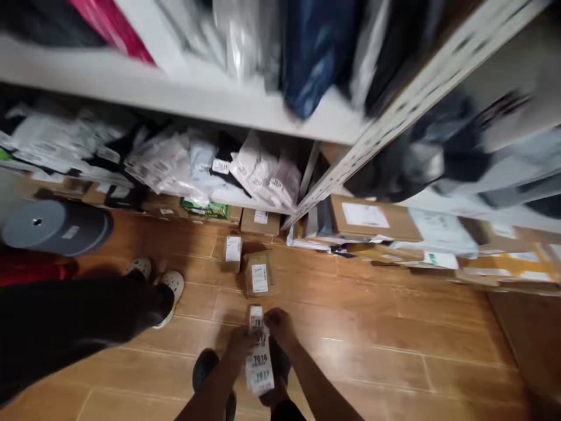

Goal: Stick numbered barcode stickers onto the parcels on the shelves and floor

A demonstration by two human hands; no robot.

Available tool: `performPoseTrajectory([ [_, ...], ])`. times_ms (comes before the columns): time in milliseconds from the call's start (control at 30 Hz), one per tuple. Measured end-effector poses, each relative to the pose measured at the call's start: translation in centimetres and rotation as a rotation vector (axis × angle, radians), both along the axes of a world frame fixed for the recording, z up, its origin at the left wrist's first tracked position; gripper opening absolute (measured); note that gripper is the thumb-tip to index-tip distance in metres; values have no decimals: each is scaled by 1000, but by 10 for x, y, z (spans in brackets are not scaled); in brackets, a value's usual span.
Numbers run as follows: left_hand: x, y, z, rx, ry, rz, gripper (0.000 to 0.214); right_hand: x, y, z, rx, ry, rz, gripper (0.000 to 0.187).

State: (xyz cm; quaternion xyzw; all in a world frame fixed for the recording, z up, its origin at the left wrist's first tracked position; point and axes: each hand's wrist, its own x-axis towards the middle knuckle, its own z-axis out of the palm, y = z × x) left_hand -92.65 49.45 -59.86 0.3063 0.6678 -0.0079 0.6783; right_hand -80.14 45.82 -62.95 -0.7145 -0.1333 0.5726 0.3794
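Observation:
A white strip of printed number labels (pixel 262 365) hangs down in front of me, with "7016" and "7017" readable on it. My left hand (pixel 239 346) grips the strip from its left edge, fingers lying over the upper labels. At the strip's upper right, my right hand (pixel 280 327) has its fingers pinched together on the edge of a label. Blur hides the exact fingertips. Two small cardboard boxes with white labels, one taller box (pixel 231 254) and one wider box (pixel 262 273), rest on the floor just beyond my hands.
White metal shelves (pixel 184 82) hold bagged goods, some bags (pixel 258 169) bearing number labels. Parcels (pixel 372 222) are piled beneath at right. A grey round stool (pixel 56 227) stands at left. Another person's leg (pixel 79 327) and pale clogs (pixel 170 292) are close on my left.

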Motion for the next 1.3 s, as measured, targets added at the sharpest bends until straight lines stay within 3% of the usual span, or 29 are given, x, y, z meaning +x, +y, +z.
performPoseTrajectory([
  [100, 3, 4, -80, -32, -70, -15, 40, 14, -5, -72, 20, -6, -1, 32],
  [167, 3, 5, -122, -5, -96, -41, 41, 19, -10, -108, 36, -14, -9, 37],
  [233, 2, 2, -154, 42, -117, -69, 42, 22, -14, -133, 69, -21, -15, 39],
  [333, 2, -6, -184, 95, -178, -82, 50, 27, -17, -156, 117, 7, -15, 39],
  [433, -2, -11, -196, 27, -377, -48, 56, 35, -15, -165, 159, 13, -49, 35],
  [533, -10, -10, -195, -91, -482, -42, 58, 42, -11, -163, 238, -13, -7, 30],
  [633, -20, -7, -191, -146, -471, -71, 56, 42, -11, -159, 283, -8, 60, 25],
  [767, -34, -9, -185, -107, -431, -113, 56, 35, -15, -157, 273, 8, 39, 23],
  [1033, -58, -11, -185, -101, -371, -202, 55, 30, -16, -167, 245, -75, 18, 29],
  [1167, -70, -14, -200, -55, -372, -275, 51, 31, -24, -183, 286, -101, 100, 28],
  [1300, -84, -19, -222, 52, -380, -398, 45, 20, -44, -222, 269, -341, 190, 25],
])
